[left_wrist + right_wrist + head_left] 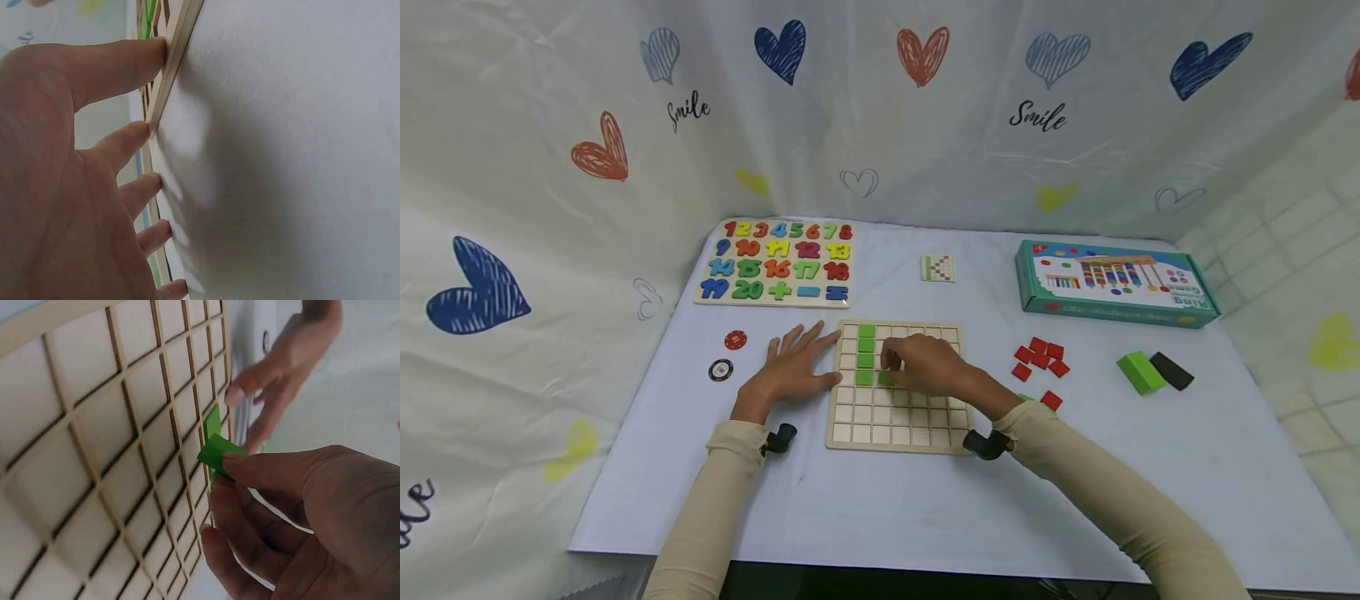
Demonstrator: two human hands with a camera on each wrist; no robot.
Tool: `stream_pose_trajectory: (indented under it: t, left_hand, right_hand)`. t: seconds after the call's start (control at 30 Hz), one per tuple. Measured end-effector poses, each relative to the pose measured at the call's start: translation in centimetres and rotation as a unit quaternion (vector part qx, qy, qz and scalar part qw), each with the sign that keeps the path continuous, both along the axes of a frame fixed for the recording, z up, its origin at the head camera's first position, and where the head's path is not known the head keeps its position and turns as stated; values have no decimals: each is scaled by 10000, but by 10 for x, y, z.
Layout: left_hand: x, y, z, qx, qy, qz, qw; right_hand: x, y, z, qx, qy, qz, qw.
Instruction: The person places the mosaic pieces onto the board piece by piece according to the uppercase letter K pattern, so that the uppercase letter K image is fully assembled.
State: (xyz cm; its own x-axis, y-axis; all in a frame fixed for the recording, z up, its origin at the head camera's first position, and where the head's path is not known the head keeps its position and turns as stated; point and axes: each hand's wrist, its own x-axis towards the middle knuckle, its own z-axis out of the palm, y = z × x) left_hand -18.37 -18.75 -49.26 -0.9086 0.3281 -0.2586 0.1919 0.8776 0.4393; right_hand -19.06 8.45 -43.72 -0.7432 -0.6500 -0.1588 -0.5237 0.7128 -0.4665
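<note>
**Beige sleeves, black wrist units**

Person wore long beige sleeves (700, 517) on both arms, snug knit, cuffs ending at the wrists. Small black camera unit (781, 438) sat strapped under the left cuff, a matching black one (987, 444) under the right. Left hand (793, 367) and right hand (925, 367) were bare: no gloves, rings or watch visible. Fingernails short, unpainted.

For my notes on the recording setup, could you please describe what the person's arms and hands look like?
Both arms wear long beige sleeves reaching the wrists. A small black device sits at each cuff, by the left hand and the right hand. The hands are bare: no gloves, and no rings or watch show.
</note>
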Motion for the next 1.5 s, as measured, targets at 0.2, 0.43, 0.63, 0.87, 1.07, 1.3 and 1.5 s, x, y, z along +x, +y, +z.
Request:
stream_pose_trajectory:
  t: [0.2,0.43,0.63,0.87,1.07,1.3,1.5]
  left_hand:
    - [-1,1,3,-3,10,-18,10000]
    - [1,1,3,-13,-52,44,10000]
    - [2,1,-1,-8,-44,45,10000]
    - [3,3,0,14,-4,36,10000]
    - [4,2,0,11,57,37,10000]
    - [3,1,1,2,62,35,10000]
    - [2,2,-1,66,-13,84,9999]
  right_hand:
    - [2,-23,-12,-262,-318,81,9991]
    - [7,-31,-22,-497,-510,-75,9974]
    - [11,-32,-28,-376,-419,-113,9983]
    - [13,-32,-32,-196,-135,-101,9997]
    - [17,-34,-27,-43,380,61,9993]
    - [21,-30,-12,-194,190,146,9995]
    - [19,-12,-5,-249,-153,48,9996]
